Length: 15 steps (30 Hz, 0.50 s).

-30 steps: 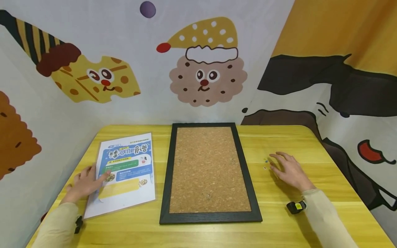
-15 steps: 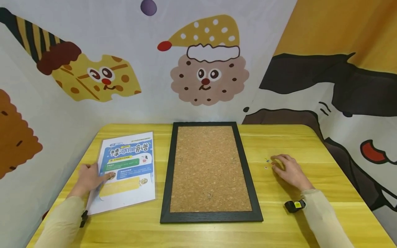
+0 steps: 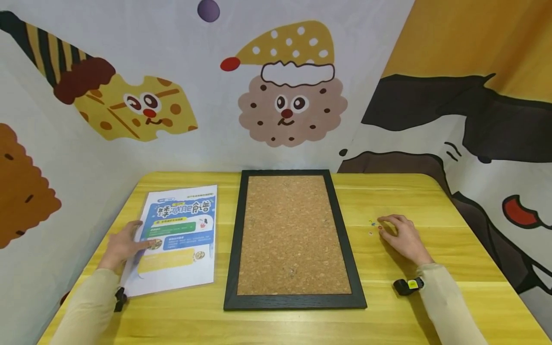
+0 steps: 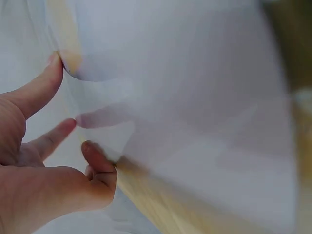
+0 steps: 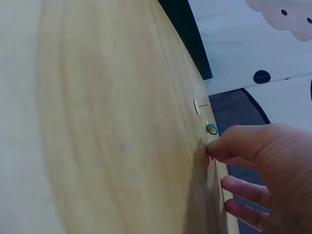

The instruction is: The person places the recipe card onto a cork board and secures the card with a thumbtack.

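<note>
A laminated sheet (image 3: 181, 268) with a blue printed design lies at the left of the table. My left hand (image 3: 122, 247) holds its left edge, thumb on top and fingers at the side. The left wrist view shows the sheet (image 4: 204, 122) raised beside my hand (image 4: 53, 146), its edge between thumb and fingers. At the right, my right hand (image 3: 405, 239) pinches a small red thumbtack (image 3: 380, 227) at the table top. Close by lie a white thumbtack (image 5: 197, 107), pin upward, and a teal-rimmed one (image 5: 211, 128). My right hand (image 5: 273, 165) partly hides the red one.
A cork board (image 3: 293, 235) in a black frame (image 3: 297, 302) lies on the wooden table (image 3: 431, 196) between my hands. Behind the table hangs a wall cloth (image 3: 172, 43) with cartoon prints. Cuffs of light sleeves (image 3: 448, 302) and dark wrist devices (image 3: 407, 286) are in view.
My left hand has taken hold of the sheet's edge and shifted it slightly right. The right hand's fingertips have closed in on the red thumbtack.
</note>
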Available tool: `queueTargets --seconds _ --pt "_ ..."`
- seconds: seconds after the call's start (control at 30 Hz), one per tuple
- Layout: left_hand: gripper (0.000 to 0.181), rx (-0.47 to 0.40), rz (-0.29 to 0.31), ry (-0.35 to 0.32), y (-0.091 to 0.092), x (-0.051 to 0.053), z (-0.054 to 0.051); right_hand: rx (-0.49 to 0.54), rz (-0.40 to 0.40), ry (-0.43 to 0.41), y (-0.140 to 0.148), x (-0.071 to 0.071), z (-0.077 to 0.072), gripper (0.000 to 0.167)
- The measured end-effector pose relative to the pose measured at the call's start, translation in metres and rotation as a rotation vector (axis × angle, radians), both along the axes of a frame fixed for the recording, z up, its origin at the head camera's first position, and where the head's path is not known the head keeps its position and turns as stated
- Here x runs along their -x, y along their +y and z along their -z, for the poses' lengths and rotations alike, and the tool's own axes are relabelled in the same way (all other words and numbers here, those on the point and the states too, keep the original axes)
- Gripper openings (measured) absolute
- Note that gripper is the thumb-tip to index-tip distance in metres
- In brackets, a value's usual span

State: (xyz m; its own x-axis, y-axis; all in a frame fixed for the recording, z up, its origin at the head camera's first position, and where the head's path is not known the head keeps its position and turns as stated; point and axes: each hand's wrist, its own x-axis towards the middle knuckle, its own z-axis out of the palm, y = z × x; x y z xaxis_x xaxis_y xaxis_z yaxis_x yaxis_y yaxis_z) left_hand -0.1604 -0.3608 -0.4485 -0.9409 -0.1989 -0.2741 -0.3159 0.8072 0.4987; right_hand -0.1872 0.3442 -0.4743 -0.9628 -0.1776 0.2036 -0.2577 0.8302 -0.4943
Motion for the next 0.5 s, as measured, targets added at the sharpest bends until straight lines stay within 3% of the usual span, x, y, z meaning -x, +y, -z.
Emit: queueTargets --seconds 0.27,0.5 --pt "0.090 -0.142 -0.062 -0.011 -0.0035 0.0008 0.0027 0.046 0.020 0.018 -0.0002 -0.0012 0.0021 0.029" --pt "0.079 -0.249 -0.075 0.104 -0.0064 -0.0006 0.0066 0.109 0.019 0.058 -0.0003 -0.0021 0.0027 0.020"
